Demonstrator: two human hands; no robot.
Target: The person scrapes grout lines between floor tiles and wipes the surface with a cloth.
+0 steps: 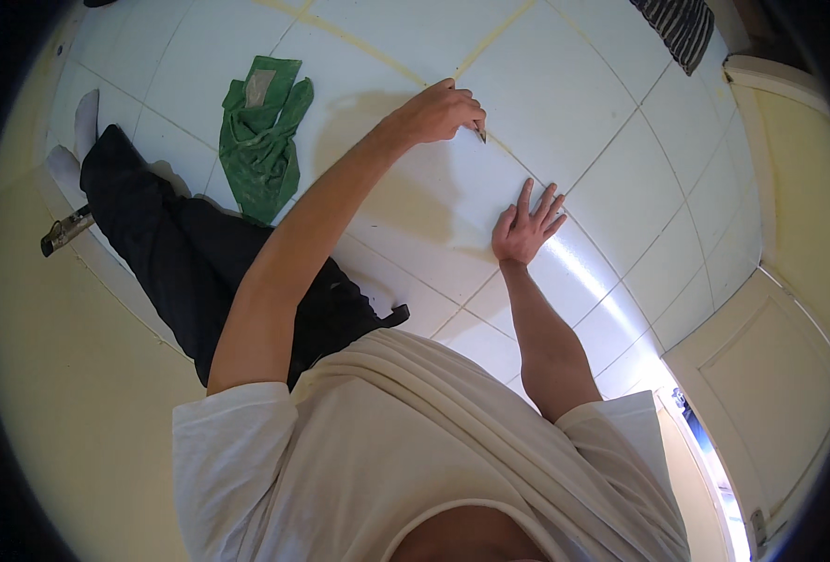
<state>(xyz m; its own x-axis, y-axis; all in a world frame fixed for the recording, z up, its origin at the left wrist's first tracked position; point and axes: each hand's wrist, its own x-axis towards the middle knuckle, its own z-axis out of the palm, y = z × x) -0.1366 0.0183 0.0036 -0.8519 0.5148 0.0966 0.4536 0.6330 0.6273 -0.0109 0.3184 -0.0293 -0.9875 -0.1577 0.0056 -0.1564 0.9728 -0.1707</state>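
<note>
My left hand (441, 114) is closed around a small tool with a dark pointed tip (482, 137); most of it is hidden in the fingers, so I cannot tell its kind. The tip is at a tile joint in the white tiled floor (565, 103), beside a short yellowish stretch of that joint. To the right and nearer, my right hand (527, 228) lies flat on the tiles with its fingers spread and nothing in it. A crumpled green cloth (263, 140) with a pale patch rests on the floor left of my left hand.
My legs in dark trousers (181, 253) stretch out to the left along a pale wall (68, 365). Near my feet lies a brownish object (66, 230). A striped dark cloth (679, 30) is at the far right. Pale doors (761, 393) stand on the right side, with bright light between them.
</note>
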